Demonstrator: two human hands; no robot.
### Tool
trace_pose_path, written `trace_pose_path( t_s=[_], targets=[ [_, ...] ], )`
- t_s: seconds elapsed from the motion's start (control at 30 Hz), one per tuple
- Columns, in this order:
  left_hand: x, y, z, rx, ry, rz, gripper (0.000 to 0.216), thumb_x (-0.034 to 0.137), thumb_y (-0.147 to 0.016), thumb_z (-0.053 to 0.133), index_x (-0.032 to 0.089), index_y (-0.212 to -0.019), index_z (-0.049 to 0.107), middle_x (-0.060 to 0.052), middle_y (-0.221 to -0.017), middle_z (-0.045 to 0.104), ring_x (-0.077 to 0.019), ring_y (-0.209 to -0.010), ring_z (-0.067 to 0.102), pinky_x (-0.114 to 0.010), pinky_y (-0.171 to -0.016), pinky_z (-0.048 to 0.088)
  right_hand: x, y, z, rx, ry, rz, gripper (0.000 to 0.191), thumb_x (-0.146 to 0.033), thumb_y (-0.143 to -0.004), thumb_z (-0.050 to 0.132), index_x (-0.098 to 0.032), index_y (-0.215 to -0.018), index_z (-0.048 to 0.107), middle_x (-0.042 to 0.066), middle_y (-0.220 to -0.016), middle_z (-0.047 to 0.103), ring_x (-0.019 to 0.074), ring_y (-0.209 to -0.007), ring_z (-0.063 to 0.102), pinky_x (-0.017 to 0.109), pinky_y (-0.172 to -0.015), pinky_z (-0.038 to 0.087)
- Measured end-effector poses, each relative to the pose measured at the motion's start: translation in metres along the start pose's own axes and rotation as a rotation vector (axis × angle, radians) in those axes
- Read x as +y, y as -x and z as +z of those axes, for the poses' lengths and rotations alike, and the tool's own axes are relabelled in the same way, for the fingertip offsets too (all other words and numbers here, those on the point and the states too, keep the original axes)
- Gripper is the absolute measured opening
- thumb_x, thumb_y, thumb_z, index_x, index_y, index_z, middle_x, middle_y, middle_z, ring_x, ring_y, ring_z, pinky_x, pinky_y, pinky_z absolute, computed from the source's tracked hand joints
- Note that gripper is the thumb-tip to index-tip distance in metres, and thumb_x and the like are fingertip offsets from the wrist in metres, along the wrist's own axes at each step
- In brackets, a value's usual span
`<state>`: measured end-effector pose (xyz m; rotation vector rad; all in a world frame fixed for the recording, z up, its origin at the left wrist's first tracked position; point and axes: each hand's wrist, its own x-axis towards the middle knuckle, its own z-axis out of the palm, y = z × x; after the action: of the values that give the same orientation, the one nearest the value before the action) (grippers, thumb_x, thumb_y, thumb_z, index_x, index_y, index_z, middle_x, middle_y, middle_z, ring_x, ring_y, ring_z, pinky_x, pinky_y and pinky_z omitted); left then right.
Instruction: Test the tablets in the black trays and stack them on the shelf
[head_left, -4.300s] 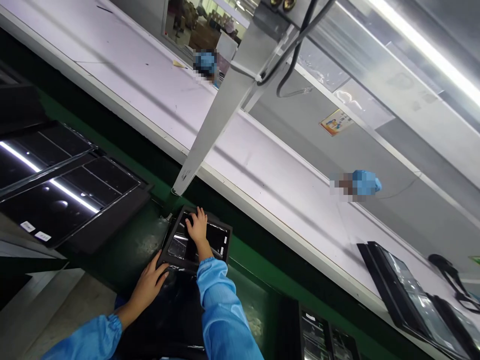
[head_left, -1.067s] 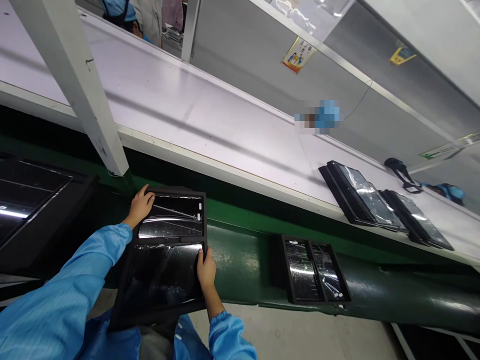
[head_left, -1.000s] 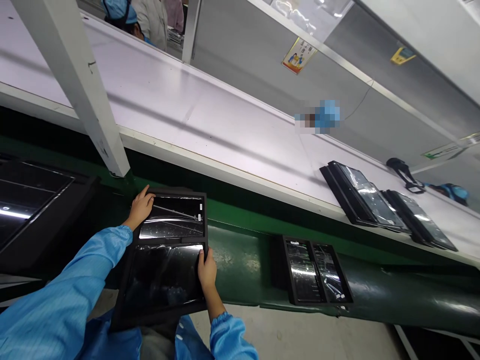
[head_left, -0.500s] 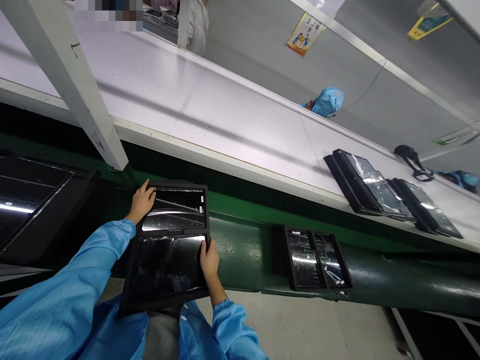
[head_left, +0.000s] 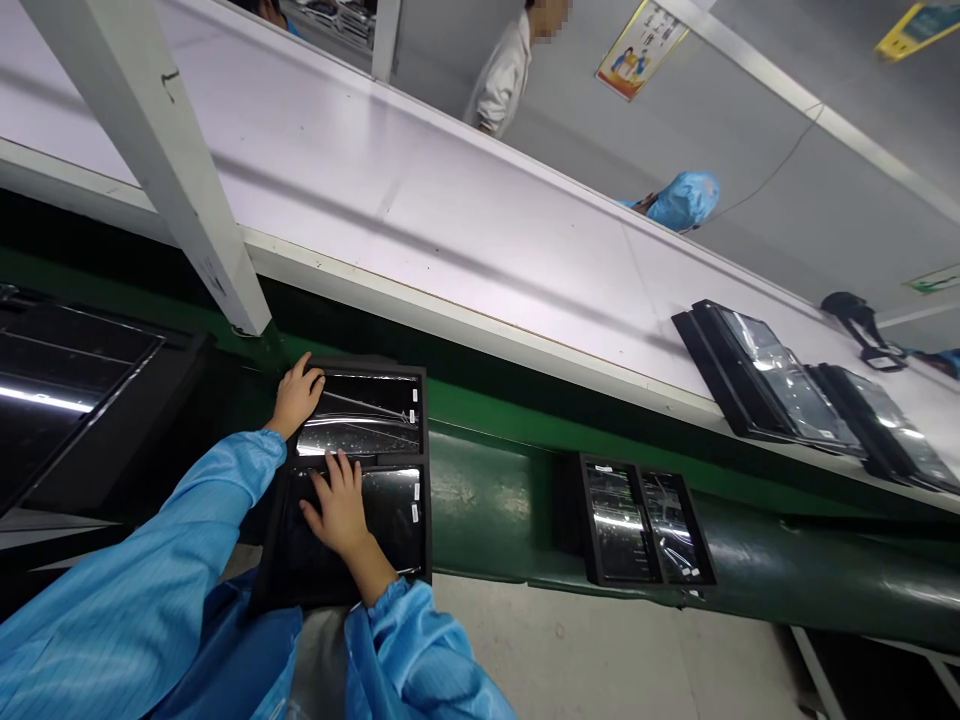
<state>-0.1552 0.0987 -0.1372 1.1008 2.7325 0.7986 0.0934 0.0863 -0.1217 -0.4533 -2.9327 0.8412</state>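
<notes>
A black two-part tray [head_left: 426, 470] lies in front of me, partly over the green belt and towards my lap. Dark glossy panels, such as the upper one [head_left: 375, 400], fill its two compartments, with small white labels at their right ends. My left hand [head_left: 298, 395] rests on the tray's upper left corner, fingers stretched over the edge. Across the lower panel [head_left: 386, 540], my right hand [head_left: 341, 505] lies open with its fingers spread, fingertips close to the divider. Whether other trays lie beneath is hard to see.
Another black tray [head_left: 636, 525] with panels stands to the right on the green belt [head_left: 487, 500]. Larger dark panels [head_left: 67, 390] lie at left. A white post [head_left: 172, 170] rises beside the white shelf [head_left: 465, 230], which carries black-framed panels [head_left: 780, 370]. People are behind it.
My right hand has left the tray's right edge and moved left onto the lower panel, fingers spread. Its labels now show. My left hand stays at the corner. The view has shifted slightly.
</notes>
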Motion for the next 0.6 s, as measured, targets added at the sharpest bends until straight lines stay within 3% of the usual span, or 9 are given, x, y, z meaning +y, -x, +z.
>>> trace_pose_path(
  t_s=[0.17, 0.4, 0.6],
  targets=[
    [-0.002, -0.002, 0.003, 0.009, -0.012, 0.009, 0.042, 0.038, -0.098, 0.036, 0.017, -0.113, 0.068, -0.012, -0.156, 0.036, -0.0383, -0.124, 0.05, -0.05, -0.104, 0.043, 0.0, -0.019, 0.005, -0.06, 0.008, 0.004, 0.049, -0.049, -0.092, 0.058, -0.022, -0.132, 0.055, 0.012, -0.163, 0.023, 0.0313, -0.152, 0.01, 0.065, -0.118, 0.016],
    [-0.004, -0.002, 0.005, 0.02, 0.016, 0.007, 0.04, 0.037, -0.097, 0.036, 0.018, -0.11, 0.069, -0.011, -0.155, 0.037, -0.0367, -0.124, 0.051, -0.049, -0.105, 0.043, -0.003, -0.023, 0.008, -0.068, -0.029, 0.08, 0.045, -0.048, -0.088, 0.065, -0.022, -0.124, 0.059, 0.008, -0.159, 0.034, 0.0283, -0.15, 0.017, 0.064, -0.119, 0.019],
    [-0.004, -0.001, 0.004, 0.025, 0.027, -0.003, 0.04, 0.038, -0.097, 0.038, 0.018, -0.111, 0.07, -0.009, -0.155, 0.038, -0.0366, -0.123, 0.051, -0.049, -0.106, 0.043, -0.005, -0.025, 0.01, -0.078, -0.043, 0.096, 0.044, -0.051, -0.092, 0.057, -0.02, -0.122, 0.058, 0.009, -0.158, 0.035, 0.0295, -0.149, 0.019, 0.066, -0.118, 0.02]
  ],
)
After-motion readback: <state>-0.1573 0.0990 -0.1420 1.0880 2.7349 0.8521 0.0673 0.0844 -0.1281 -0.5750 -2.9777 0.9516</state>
